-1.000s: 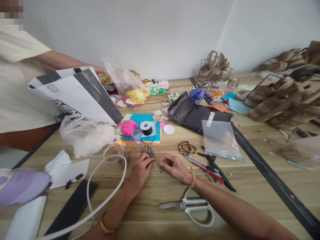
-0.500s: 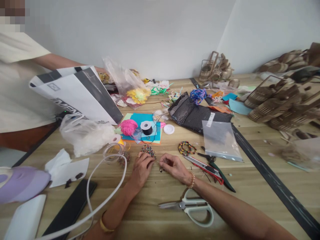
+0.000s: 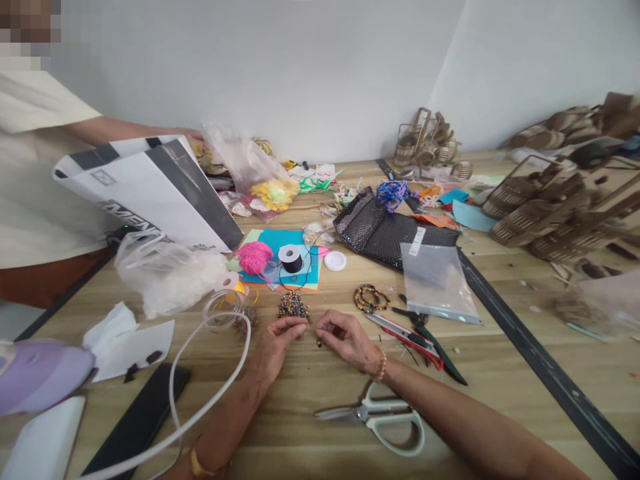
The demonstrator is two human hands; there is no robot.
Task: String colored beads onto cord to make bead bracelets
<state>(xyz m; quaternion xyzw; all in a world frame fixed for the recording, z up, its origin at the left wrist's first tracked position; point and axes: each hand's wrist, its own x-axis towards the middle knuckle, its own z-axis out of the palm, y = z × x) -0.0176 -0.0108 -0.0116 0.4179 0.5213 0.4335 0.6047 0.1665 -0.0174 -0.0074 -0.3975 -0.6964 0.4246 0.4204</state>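
My left hand point(image 3: 277, 341) rests on the wooden table point(image 3: 310, 433) just below a heap of small multicoloured beads point(image 3: 293, 306), its fingertips pinched together on something too small to name. My right hand point(image 3: 345, 337) sits close beside it, fingers curled in a pinch; a dark bead or thread end hangs under them at the tabletop. The two hands nearly touch. A finished bead bracelet point(image 3: 371, 298) lies to the right of the heap. A black thread spool point(image 3: 291, 257) stands on blue paper behind it.
White-handled scissors point(image 3: 385, 417), a red cutter point(image 3: 405, 331) and dark pliers point(image 3: 440, 352) lie near my right arm. A clear zip bag point(image 3: 437, 281), black mesh pouch point(image 3: 380, 230), pink yarn point(image 3: 254, 257), white tube point(image 3: 210, 393), phone point(image 3: 143, 420). Another person at left holds a white bag point(image 3: 150, 190). Wooden baskets point(image 3: 560, 207) right.
My left hand has drawn back from the bead heap and its fingertips now meet in a pinch. The view has shifted slightly; the other person's arm has moved a little.
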